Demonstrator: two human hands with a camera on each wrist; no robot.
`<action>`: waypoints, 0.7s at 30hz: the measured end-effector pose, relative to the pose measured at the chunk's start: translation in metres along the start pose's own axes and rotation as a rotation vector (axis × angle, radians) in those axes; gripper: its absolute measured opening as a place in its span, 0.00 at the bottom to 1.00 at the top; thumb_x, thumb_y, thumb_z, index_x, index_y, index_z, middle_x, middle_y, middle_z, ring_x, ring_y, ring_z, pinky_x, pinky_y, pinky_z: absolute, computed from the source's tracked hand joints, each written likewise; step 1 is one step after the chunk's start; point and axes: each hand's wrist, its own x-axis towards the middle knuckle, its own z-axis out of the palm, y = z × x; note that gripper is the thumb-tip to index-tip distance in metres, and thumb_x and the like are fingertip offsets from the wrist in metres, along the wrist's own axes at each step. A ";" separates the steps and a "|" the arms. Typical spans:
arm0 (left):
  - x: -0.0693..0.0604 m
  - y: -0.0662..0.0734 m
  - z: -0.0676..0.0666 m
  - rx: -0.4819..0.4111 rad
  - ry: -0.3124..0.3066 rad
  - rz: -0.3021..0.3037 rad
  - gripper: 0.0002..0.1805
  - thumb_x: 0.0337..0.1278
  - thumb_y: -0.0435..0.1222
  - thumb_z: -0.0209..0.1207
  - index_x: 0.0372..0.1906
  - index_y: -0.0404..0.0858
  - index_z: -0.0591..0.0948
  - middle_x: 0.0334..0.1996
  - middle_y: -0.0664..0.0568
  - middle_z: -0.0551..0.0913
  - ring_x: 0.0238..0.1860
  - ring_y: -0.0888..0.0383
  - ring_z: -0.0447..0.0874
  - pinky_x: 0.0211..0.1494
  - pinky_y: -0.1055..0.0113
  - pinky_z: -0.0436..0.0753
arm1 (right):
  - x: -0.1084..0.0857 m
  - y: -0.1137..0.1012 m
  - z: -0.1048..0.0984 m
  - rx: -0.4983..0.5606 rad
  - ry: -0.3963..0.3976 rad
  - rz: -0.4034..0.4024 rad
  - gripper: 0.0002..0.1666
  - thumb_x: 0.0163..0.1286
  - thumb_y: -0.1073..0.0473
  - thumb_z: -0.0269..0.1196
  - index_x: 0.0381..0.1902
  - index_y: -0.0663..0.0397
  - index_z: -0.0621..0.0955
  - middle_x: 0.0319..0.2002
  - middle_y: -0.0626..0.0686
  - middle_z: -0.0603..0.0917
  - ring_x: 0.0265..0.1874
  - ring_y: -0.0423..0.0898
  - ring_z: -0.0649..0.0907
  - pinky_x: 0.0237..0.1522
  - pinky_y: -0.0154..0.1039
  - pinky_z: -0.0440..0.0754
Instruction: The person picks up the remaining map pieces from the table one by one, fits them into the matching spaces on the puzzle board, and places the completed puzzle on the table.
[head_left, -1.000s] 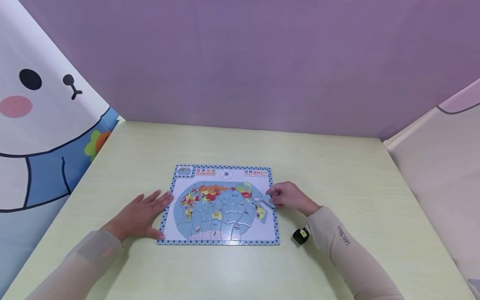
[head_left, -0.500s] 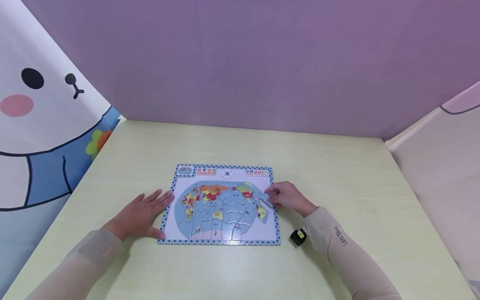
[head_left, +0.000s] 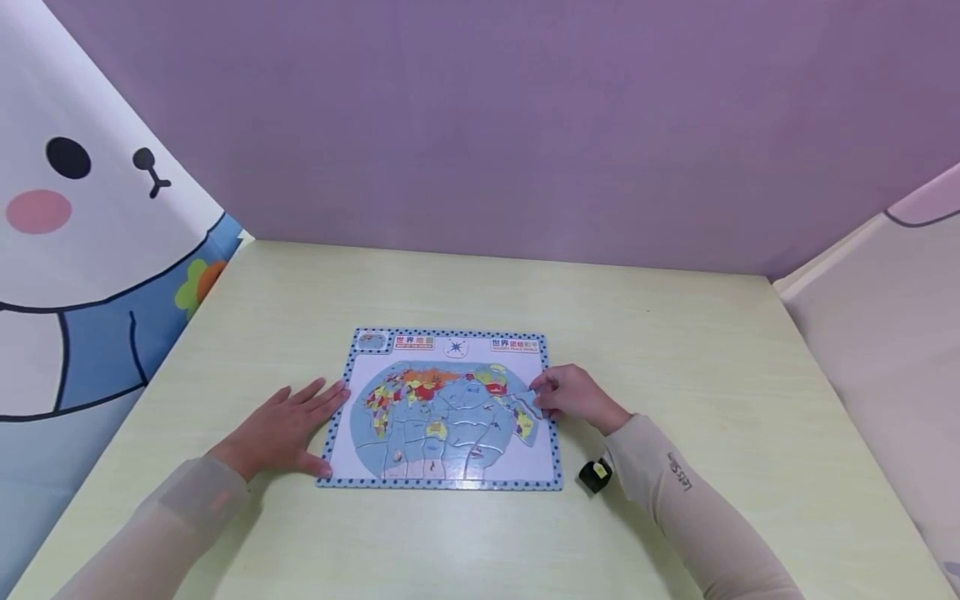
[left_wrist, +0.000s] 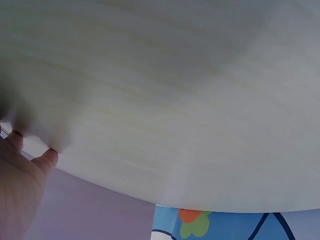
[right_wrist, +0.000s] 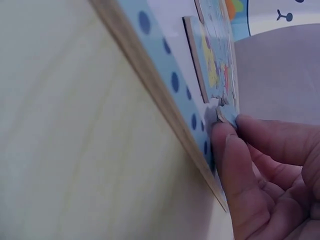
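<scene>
A world-map puzzle board (head_left: pixel 341 454) with a dotted blue border lies flat on the table. My right hand (head_left: pixel 577 396) pinches a small blue puzzle piece (head_left: pixel 528 403) between thumb and fingers at the map's right edge. In the right wrist view that piece (right_wrist: pixel 226 116) is partly hidden by the fingertips, beside a piece with yellow land (right_wrist: pixel 210 60). Spread fingers of my left hand (head_left: pixel 281 429) rest on the board's left border. Only part of the left hand (left_wrist: pixel 25 175) shows in the left wrist view.
Right of the board, a small black object with a yellow mark (head_left: pixel 596 475) sits by the right wrist. A purple wall panel (head_left: pixel 510 133) stands behind the table (head_left: pixel 465 542), and a cartoon-printed sheet (head_left: pixel 97 242) hangs on the left.
The blue piece in my right hand has lowered and turned slightly, closer to the gap at the map's right side. My left hand stays on the board's border.
</scene>
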 end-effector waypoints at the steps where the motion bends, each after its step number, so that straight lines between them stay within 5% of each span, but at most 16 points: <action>1: 0.000 0.000 0.000 0.000 -0.001 -0.002 0.62 0.34 0.69 0.63 0.73 0.36 0.59 0.72 0.42 0.58 0.72 0.37 0.49 0.65 0.32 0.54 | 0.000 0.000 0.000 0.000 0.000 -0.001 0.11 0.65 0.68 0.62 0.45 0.66 0.82 0.25 0.53 0.82 0.23 0.44 0.80 0.29 0.34 0.80; 21: 0.000 0.000 0.002 -0.002 0.002 0.002 0.61 0.35 0.67 0.64 0.73 0.36 0.59 0.72 0.42 0.58 0.72 0.37 0.49 0.65 0.32 0.55 | 0.000 -0.004 0.005 -0.038 0.005 0.015 0.12 0.63 0.69 0.63 0.45 0.67 0.82 0.26 0.52 0.84 0.23 0.44 0.81 0.30 0.35 0.82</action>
